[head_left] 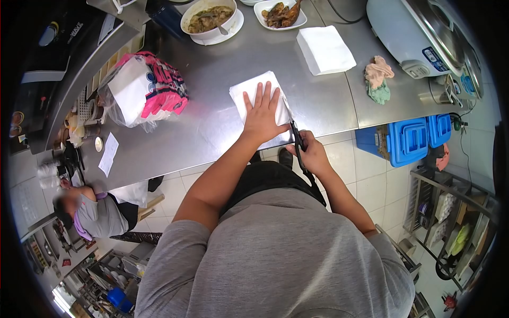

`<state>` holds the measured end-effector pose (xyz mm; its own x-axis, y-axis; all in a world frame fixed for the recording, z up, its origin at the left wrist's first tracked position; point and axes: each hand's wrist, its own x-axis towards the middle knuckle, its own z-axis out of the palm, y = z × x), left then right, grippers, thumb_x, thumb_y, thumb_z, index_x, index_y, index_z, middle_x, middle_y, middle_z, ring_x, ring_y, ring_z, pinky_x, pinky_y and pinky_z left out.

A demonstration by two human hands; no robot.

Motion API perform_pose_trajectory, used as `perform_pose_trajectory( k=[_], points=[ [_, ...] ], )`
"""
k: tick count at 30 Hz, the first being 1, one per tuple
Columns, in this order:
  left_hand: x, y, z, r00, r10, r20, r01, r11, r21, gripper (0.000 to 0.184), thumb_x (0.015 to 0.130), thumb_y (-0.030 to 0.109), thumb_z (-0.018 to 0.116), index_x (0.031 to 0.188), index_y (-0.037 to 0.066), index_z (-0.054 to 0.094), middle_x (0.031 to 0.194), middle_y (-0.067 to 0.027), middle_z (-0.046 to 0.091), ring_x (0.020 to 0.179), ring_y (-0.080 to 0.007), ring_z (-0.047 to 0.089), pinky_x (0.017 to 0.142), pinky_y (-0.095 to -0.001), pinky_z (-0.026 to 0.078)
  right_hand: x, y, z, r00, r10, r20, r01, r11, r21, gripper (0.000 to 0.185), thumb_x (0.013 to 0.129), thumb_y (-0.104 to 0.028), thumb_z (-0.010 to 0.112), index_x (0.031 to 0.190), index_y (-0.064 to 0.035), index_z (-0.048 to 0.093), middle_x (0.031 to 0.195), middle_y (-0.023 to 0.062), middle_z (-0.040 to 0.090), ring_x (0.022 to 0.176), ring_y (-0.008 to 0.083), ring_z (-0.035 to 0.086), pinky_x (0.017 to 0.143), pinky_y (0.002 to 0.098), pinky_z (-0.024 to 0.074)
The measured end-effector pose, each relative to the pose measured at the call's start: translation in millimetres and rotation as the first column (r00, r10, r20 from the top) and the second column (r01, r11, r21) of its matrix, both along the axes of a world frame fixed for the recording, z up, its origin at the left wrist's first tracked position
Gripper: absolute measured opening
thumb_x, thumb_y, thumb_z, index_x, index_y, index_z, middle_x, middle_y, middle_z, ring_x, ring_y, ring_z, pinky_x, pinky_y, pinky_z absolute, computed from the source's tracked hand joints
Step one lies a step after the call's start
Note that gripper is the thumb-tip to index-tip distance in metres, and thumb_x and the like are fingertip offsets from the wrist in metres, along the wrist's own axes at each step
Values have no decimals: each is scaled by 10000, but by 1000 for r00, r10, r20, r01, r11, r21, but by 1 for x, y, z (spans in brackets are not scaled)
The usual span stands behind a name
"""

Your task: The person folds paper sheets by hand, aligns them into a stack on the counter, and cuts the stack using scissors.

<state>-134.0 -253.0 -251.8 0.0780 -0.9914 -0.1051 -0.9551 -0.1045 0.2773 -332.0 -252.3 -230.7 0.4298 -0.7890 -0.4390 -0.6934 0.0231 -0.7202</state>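
Observation:
My left hand (261, 112) lies flat with fingers spread on a small stack of white paper napkins (240, 91) near the front edge of the steel table. In my right hand (312, 154) is a pair of scissors with black handles (298, 142). Their blades reach to the right edge of the stack, close to my left thumb. Whether the blades are apart is hard to make out. Farther back to the right lies a second, thicker stack of white napkins (325, 50).
A pink-and-white plastic pack (159, 90) and a paper slip (108, 154) lie left. Behind are a bowl of food (184, 21) and a plate (301, 24). Crumpled cloths (378, 74) and a rice cooker (411, 32) are right. Another person (103, 214) is at lower left.

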Motion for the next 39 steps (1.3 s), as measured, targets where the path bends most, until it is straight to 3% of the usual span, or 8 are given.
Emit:
perform_pose_trajectory(
  k=[7, 10, 16, 17, 19, 21, 22, 39],
  points=[
    [0, 0, -2, 1000, 3, -17, -3, 1000, -12, 1143, 641, 575, 752, 1510, 73, 206, 1583, -185, 77, 1472, -343, 3, 1121, -633, -32, -1, 5, -7, 1000, -18, -8, 18, 998, -57, 552, 789, -439, 749, 1047, 5, 546, 680, 145, 635, 614, 281, 631, 585, 366, 477],
    [4, 2, -1, 998, -16, -53, 14, 999, -49, 1013, 733, 554, 691, 1499, 63, 244, 1579, -189, 106, 1473, -340, 28, 1122, -623, -38, -1, 5, -9, 1000, -28, 14, 29, 999, -34, 543, 798, -430, 745, 1050, 8, 545, 668, 137, 634, 598, 279, 627, 578, 363, 476],
    [22, 1, -27, 920, -25, -391, -40, 987, -157, 718, 907, 456, 523, 1454, 29, 339, 1578, -136, 177, 1474, -290, 93, 1143, -559, -31, -2, 4, 5, 1000, -14, -8, 14, 999, 44, 622, 805, -482, 719, 1115, 17, 516, 741, 160, 655, 685, 303, 653, 649, 365, 494],
    [24, -1, -37, 998, -18, -54, 4, 967, -253, 726, 903, 459, 529, 1454, 27, 338, 1579, -129, 178, 1474, -285, 94, 1145, -556, -26, -2, 2, 8, 999, 3, -44, -1, 999, 50, 643, 804, -498, 714, 1129, 17, 509, 760, 167, 659, 709, 310, 659, 668, 369, 498],
    [23, -4, -48, 803, 84, 590, 172, 915, -366, 742, 895, 466, 542, 1454, 23, 336, 1581, -115, 180, 1474, -276, 97, 1149, -551, -17, -4, -1, 12, 995, 37, -89, -29, 996, 83, 686, 793, -532, 707, 1147, 17, 501, 795, 182, 662, 752, 325, 664, 703, 381, 501],
    [15, -3, -34, 995, 22, 98, 3, 970, -244, 757, 887, 469, 556, 1457, 24, 330, 1579, -116, 184, 1473, -277, 100, 1149, -556, -11, -5, -2, 11, 992, 58, -109, -50, 996, 75, 711, 786, -554, 702, 1159, 16, 499, 818, 192, 666, 786, 337, 668, 725, 392, 503],
    [11, -2, -23, 985, 22, -171, -48, 987, -152, 765, 883, 470, 563, 1458, 24, 327, 1578, -117, 185, 1473, -278, 101, 1149, -559, -7, -4, -3, 7, 992, 61, -107, -56, 997, 48, 715, 784, -558, 700, 1161, 16, 500, 824, 194, 668, 797, 342, 670, 730, 397, 503],
    [9, -1, -20, 993, 12, -118, -26, 993, -118, 950, 812, 500, 646, 1492, -2, 213, 1588, -134, 137, 1478, -286, 61, 1148, -565, -13, 21, -11, 9, 984, 20, -175, -49, 986, -162, 663, 767, -509, 729, 1120, 16, 530, 802, 200, 673, 784, 375, 666, 693, 432, 511]
  ],
)
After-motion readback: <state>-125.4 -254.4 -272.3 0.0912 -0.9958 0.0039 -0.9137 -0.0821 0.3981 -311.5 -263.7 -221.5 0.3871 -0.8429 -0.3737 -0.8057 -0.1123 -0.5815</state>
